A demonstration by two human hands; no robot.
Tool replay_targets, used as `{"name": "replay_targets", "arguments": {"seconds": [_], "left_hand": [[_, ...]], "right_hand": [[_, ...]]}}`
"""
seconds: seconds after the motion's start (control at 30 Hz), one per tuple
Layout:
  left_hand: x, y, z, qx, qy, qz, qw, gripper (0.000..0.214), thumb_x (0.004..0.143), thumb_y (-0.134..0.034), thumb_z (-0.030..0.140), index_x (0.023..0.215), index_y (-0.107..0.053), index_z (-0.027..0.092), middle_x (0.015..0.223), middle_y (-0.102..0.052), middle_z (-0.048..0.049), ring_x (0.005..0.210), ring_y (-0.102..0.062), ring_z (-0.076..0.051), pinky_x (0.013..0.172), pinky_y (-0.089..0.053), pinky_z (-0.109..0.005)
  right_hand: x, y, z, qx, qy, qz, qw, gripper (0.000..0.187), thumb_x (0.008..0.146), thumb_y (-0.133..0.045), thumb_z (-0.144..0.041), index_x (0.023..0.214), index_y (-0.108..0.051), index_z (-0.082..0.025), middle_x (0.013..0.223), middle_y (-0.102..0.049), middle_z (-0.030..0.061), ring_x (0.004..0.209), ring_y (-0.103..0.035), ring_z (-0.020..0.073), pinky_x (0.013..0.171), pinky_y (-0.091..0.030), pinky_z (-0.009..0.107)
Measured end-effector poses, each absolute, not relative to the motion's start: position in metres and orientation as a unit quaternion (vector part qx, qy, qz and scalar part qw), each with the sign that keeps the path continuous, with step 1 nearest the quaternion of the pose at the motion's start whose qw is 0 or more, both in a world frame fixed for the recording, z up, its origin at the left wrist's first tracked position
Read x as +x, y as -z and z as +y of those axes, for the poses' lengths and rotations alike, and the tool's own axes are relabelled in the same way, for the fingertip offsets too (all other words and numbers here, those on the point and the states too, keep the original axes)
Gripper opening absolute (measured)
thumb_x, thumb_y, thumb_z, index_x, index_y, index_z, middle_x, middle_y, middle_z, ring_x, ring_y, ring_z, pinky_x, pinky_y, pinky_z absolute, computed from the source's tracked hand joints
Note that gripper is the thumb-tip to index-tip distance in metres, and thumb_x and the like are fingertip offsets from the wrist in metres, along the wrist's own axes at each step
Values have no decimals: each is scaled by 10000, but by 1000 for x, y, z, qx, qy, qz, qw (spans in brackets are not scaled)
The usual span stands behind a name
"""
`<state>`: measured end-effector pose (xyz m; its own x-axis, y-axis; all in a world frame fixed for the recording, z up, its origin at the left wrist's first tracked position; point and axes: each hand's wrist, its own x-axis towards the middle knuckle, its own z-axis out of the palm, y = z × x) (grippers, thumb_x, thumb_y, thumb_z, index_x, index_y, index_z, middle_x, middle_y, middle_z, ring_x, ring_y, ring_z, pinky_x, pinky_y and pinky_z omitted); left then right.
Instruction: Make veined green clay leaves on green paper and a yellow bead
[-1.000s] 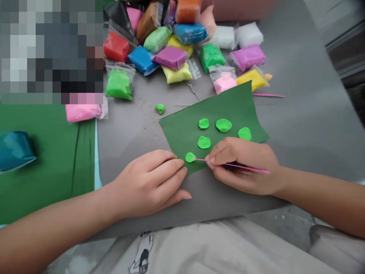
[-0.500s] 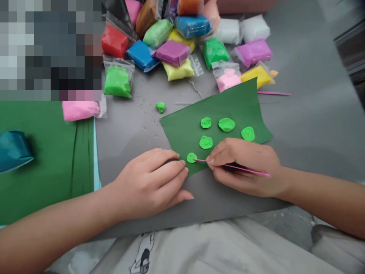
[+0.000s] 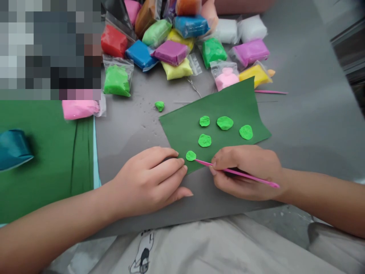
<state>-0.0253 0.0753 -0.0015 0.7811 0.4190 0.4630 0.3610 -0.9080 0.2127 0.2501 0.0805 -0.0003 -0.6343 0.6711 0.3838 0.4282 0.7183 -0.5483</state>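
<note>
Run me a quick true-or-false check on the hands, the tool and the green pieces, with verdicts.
1. The right hand holds a slim pink tool. True.
2. The left hand holds a second tool. False: it holds no tool; its fingertips are at the left edge of the dark green sheet.
3. Five flat bright green pieces lie on that sheet. True.
4. The small green lump lies on the sheet too. False: it is on the gray table, just beyond the sheet's left corner.
5. The tool's tip points at the piece nearest the left hand. True.
</note>
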Motion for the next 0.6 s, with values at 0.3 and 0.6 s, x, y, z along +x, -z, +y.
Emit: {"name": "replay_targets", "arguments": {"seconds": [0.3,0.6], "left_hand": [[-25,2,75,942,-262,203,55,360,1099,-662,406,1100,-751,58,990,-842,-99,938,-813,-306,832,-738,-448],[-25,2,75,944,-254,206,51,354,1116,-633,406,1118,-753,72,1004,-838,-87,961,-806,-282,866,-728,-428]], "right_hand": [[239,-1,76,-389,-111,-891,208,215,855,-528,-108,688,-521,-244,618,-712,-43,503,-633,95,469,-403,213],[241,-3,77,-359,-145,-903,189,267,857,-498,-74,667,-434,-251,575,-663,-39,483,-560,110,493,-424,221]]}}
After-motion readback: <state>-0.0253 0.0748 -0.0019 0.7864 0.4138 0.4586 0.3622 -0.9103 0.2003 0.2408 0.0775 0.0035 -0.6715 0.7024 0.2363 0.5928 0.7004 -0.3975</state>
